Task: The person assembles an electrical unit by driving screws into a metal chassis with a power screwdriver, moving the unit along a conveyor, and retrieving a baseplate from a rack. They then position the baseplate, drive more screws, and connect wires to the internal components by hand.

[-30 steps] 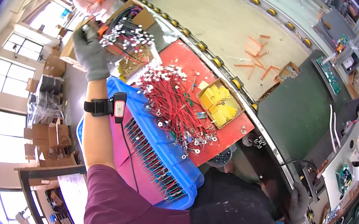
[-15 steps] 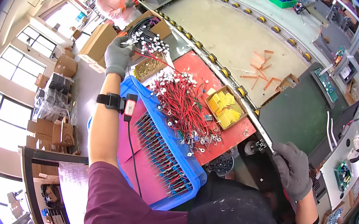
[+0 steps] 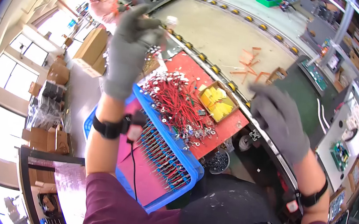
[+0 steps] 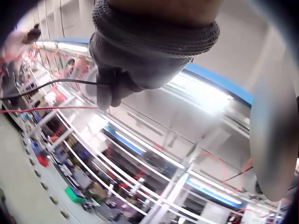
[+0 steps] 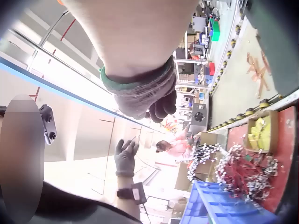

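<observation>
**Our Left Hand (image 3: 128, 56) Pinches While Our Right Hand (image 3: 280, 124) Hangs Loose**

We hold both arms out in front of our body, hands gloved and well apart. Our left forearm (image 3: 102, 154), bare below the sleeve, runs nearly straight ahead, and this hand reaches farther out than its partner. Its fingertips (image 4: 103, 95) come together in a pinch, best seen from the left wrist. Our right forearm (image 3: 313, 173) slants forward and inward, so that hand points toward our left, its fingers (image 5: 164, 106) slightly bent and relaxed, gripping nothing we can see.
</observation>
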Tool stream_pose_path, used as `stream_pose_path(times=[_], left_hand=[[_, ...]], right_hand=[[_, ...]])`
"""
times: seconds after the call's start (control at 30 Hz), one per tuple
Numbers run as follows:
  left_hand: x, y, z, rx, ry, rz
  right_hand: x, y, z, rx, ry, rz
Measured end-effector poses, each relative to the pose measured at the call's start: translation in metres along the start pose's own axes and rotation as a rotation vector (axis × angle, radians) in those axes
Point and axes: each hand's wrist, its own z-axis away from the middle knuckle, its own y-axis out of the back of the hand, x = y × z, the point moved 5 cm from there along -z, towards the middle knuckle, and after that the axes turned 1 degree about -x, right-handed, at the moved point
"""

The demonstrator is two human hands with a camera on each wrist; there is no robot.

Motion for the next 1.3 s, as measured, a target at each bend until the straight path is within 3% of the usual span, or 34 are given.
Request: stream_pose_path(times=[0.03,0.1,0.17,0.23,0.3,0.37,0.4,0.43,0.5,0.57,0.6,0.63,0.7,0.73,0.8,0.83,0.87,0.9,0.93,1.03,1.13,1.3], left_hand=[[0.007,-0.035,0.010,-0.063,0.053,0.052],[0.017,-0.089,0.031,-0.181,0.058,0.030],[0.011,-0.124,0.040,-0.198,0.143,0.100],[0.003,-0.143,0.041,-0.152,0.304,0.272],[-0.010,-0.161,0.051,-0.250,0.441,0.365],[-0.020,-0.187,0.075,-0.613,0.595,0.442],[-0.027,-0.202,0.094,-0.682,0.681,0.482],[-0.032,-0.216,0.111,-0.750,0.757,0.484],[-0.030,-0.243,0.141,-0.928,0.884,0.568],[-0.022,-0.265,0.162,-1.001,0.903,0.636],[-0.023,-0.277,0.169,-1.010,0.920,0.679],[-0.020,-0.286,0.174,-1.031,0.926,0.686],[-0.018,-0.297,0.175,-0.827,1.024,0.786],[-0.018,-0.302,0.175,-0.815,0.982,0.783],[-0.017,-0.312,0.177,-0.762,0.976,0.795],[-0.017,-0.319,0.181,-0.750,0.973,0.805],[-0.014,-0.328,0.187,-0.757,0.983,0.802],[-0.010,-0.336,0.193,-0.718,0.990,0.809],[-0.005,-0.346,0.200,-0.682,0.998,0.815],[0.026,-0.380,0.217,-0.631,0.972,0.724],[0.042,-0.416,0.245,-0.617,0.997,0.677],[0.064,-0.469,0.285,-0.591,1.063,0.559]], right_hand=[[0.002,-0.007,-0.012,-0.062,-0.369,-0.393],[-0.004,-0.008,-0.034,-0.105,-0.352,-0.559],[0.018,-0.010,-0.049,0.021,-0.511,-0.778],[0.031,0.004,-0.057,0.103,-0.578,-0.658],[0.024,0.033,-0.060,0.182,-0.453,-0.516],[0.040,0.078,-0.076,0.356,-0.260,-0.529],[0.082,0.116,-0.085,0.394,-0.265,-0.497],[0.076,0.136,-0.091,0.396,-0.218,-0.777],[0.072,0.168,-0.082,0.505,-0.200,-0.712],[0.059,0.183,-0.058,0.425,-0.241,-0.170],[0.063,0.187,-0.042,0.439,-0.264,-0.159],[0.059,0.191,-0.023,0.455,-0.224,0.216],[0.050,0.187,0.018,0.441,-0.136,0.956],[0.055,0.184,0.048,0.457,-0.056,0.950],[0.078,0.175,0.110,0.384,-0.219,0.831],[0.075,0.163,0.142,0.307,-0.310,0.462],[0.070,0.150,0.178,0.261,-0.484,0.288],[0.069,0.136,0.210,0.180,-0.753,-0.166],[0.073,0.121,0.239,0.236,-0.645,-0.384],[0.045,0.115,0.293,0.454,-0.821,-0.619],[0.047,0.127,0.346,0.438,-1.034,-0.560],[0.061,0.142,0.404,0.564,-0.876,-0.413]])
